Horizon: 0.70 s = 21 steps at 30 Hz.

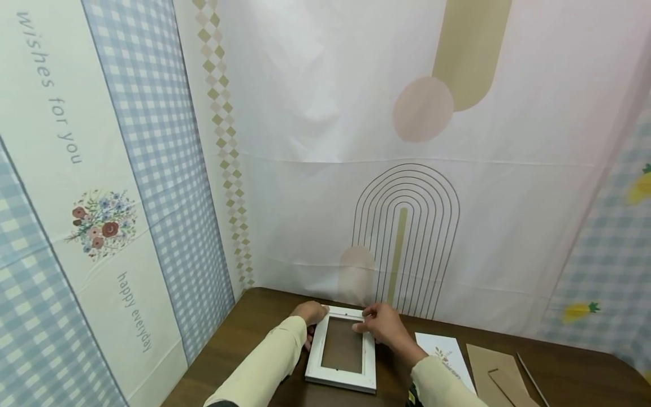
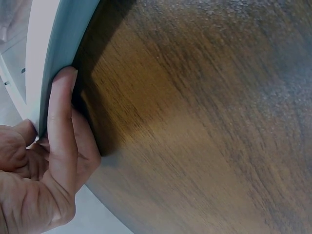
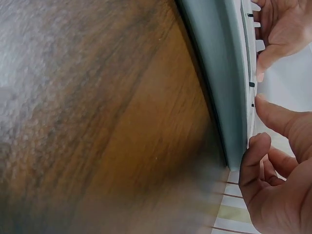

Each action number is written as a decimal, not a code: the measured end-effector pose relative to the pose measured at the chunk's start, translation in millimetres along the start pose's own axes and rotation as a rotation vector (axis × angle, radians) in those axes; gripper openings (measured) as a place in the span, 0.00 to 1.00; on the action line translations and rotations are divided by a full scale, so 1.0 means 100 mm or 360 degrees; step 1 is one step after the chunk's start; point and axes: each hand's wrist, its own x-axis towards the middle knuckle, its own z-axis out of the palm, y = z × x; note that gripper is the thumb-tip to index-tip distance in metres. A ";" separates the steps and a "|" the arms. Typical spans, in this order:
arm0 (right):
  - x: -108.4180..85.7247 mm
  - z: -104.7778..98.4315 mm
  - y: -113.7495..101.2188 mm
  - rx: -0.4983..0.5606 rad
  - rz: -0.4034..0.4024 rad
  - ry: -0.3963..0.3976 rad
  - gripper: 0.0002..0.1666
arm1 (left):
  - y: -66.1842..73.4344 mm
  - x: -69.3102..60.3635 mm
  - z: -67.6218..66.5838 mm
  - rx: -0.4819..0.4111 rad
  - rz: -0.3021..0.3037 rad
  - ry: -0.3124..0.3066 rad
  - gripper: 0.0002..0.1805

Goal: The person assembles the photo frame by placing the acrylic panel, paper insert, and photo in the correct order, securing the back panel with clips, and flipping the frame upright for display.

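Observation:
A white rectangular picture frame point(image 1: 316, 362) is at the front of the table, with dark wood visible through its opening and small dark tabs along its inner rim. My left hand point(image 1: 309, 314) grips its far left corner. In the left wrist view, a finger of the left hand point(image 2: 56, 151) lies along the frame's outer side point(image 2: 63, 46), with the thumb at the corner. My right hand point(image 1: 385, 325) is at the far right corner. From the right wrist, the right hand point(image 3: 285, 180) shows a curled index finger and a thumb against the rim of the frame point(image 3: 219, 73).
Right of the frame, a white card with a printed plant point(image 1: 442, 353) lies on the brown table point(image 1: 229, 350). Beside it are a brown backing board point(image 1: 490, 362) with a thin bent piece on it, and a thin rod point(image 1: 531, 377). A patterned cloth point(image 1: 305, 226) hangs behind.

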 end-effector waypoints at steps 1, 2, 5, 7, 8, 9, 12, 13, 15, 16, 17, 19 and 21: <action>0.00 0.00 0.00 -0.0004 -0.0001 0.0001 0.27 | -0.01 0.01 0.00 -0.0007 -0.0002 0.0002 0.29; 0.00 0.01 -0.01 -0.0012 0.0000 0.0003 0.26 | -0.01 0.01 0.00 -0.0017 -0.0005 0.0002 0.29; -0.01 0.02 -0.01 -0.0030 0.0007 0.0012 0.25 | -0.02 0.02 0.00 -0.0030 -0.0005 0.0004 0.29; -0.01 0.02 -0.01 -0.0032 0.0012 0.0019 0.25 | -0.02 0.03 0.01 -0.0025 -0.0006 0.0006 0.29; -0.01 0.03 -0.01 -0.0038 0.0010 0.0025 0.25 | -0.02 0.03 0.01 -0.0027 -0.0009 0.0007 0.29; 0.00 0.03 0.00 -0.0038 0.0006 0.0030 0.24 | -0.02 0.03 0.01 -0.0022 -0.0009 0.0008 0.29; 0.00 0.04 0.01 -0.0050 -0.0009 0.0054 0.23 | -0.02 0.02 0.00 -0.0009 -0.0012 0.0010 0.29; -0.01 0.04 0.01 -0.0060 -0.0021 0.0064 0.23 | -0.02 0.02 0.00 -0.0007 -0.0012 0.0008 0.30; -0.01 0.05 0.00 -0.0066 -0.0034 0.0077 0.22 | -0.02 0.01 0.00 -0.0001 -0.0006 0.0004 0.30; -0.02 0.05 0.00 -0.0068 -0.0040 0.0084 0.22 | -0.02 0.01 0.00 0.0004 -0.0001 0.0003 0.30; -0.03 0.05 -0.01 -0.0066 -0.0044 0.0090 0.21 | -0.02 0.00 0.00 0.0005 0.0005 0.0001 0.30; -0.03 0.05 -0.01 -0.0062 -0.0052 0.0096 0.21 | -0.02 0.00 0.00 0.0012 0.0014 -0.0002 0.29; -0.02 0.06 0.01 -0.0042 -0.0058 0.0086 0.20 | -0.02 0.00 -0.01 0.0015 0.0026 -0.0003 0.29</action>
